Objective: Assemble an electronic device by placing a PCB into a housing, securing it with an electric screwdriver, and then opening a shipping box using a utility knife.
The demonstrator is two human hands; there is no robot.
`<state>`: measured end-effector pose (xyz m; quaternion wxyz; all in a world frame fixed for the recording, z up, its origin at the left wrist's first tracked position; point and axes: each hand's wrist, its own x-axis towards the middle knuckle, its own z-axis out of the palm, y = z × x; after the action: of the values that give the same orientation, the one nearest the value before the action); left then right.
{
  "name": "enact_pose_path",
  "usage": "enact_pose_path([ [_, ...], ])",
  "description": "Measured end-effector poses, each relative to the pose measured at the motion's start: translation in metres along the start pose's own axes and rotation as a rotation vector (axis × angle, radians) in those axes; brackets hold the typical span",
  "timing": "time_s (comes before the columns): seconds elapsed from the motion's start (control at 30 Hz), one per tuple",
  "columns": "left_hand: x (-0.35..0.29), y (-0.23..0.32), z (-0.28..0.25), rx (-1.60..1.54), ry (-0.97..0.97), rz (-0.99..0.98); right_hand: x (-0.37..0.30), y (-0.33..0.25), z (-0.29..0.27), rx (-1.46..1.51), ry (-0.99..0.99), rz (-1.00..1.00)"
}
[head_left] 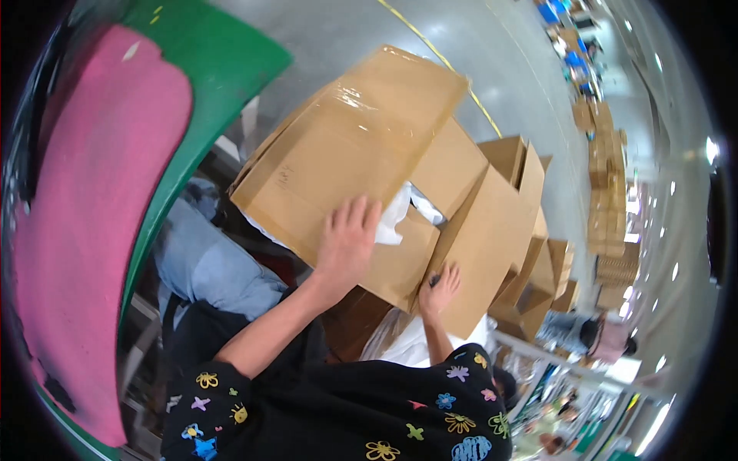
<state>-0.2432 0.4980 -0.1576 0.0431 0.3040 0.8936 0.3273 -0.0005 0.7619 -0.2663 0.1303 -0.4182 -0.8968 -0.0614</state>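
A large brown cardboard box stands in front of me with its top flaps raised. My left hand lies flat on the wide left flap, fingers stretched out. This flap carries clear tape and a small handwritten mark. My right hand rests against the right flap near its lower edge, fingers spread. By its thumb shows a small dark thing, too small to name. White wrapping shows in the gap between the flaps; the rest of the contents is hidden.
At left is a green-edged table with a pink mat. More open cartons stand beyond the box at right. White plastic sheeting lies below it. Stacked cartons and people appear farther right. A yellow line crosses the grey floor.
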Motion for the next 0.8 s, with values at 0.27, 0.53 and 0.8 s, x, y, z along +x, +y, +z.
enact_pose_path([
  [0.27,-0.004,-0.057,-0.157,-0.142,0.347,-0.258,0.011,-0.023,-0.036,0.052,-0.173,-0.312],
  [0.53,-0.043,-0.164,-0.08,-0.335,0.618,-0.551,0.014,-0.023,-0.035,0.192,-0.221,-0.311],
  [0.8,-0.04,-0.161,-0.021,-0.48,0.773,-0.703,0.009,-0.015,-0.055,0.18,-0.274,-0.333],
])
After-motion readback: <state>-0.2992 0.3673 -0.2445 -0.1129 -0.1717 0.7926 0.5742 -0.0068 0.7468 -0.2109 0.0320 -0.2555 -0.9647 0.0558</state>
